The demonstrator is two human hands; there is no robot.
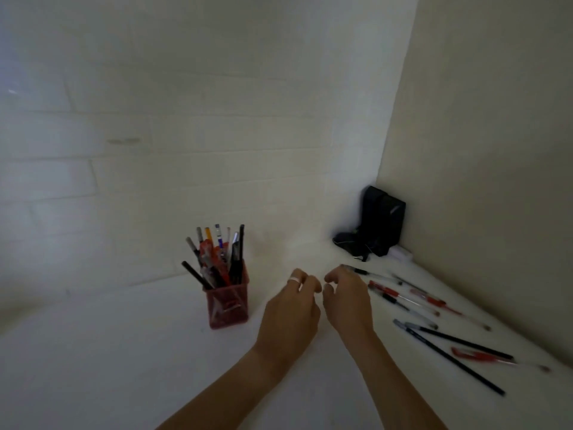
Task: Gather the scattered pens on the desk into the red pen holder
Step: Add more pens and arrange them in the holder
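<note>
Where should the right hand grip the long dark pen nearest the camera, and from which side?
Mid-barrel, from above. The long dark pen lies flat on the desk on a diagonal, so pinch across its width. Its far end lies close to another dark pen; the near half looks freer.

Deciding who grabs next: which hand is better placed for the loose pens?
Right. The right hand is beside the loose pens on its side; the left hand sits nearer the red pen holder.

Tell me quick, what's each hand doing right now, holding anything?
Left hand: fingers loosely curled, holding nothing, beside the red pen holder.
Right hand: fingers curled, no pen plainly in it; cannot be told.
</note>
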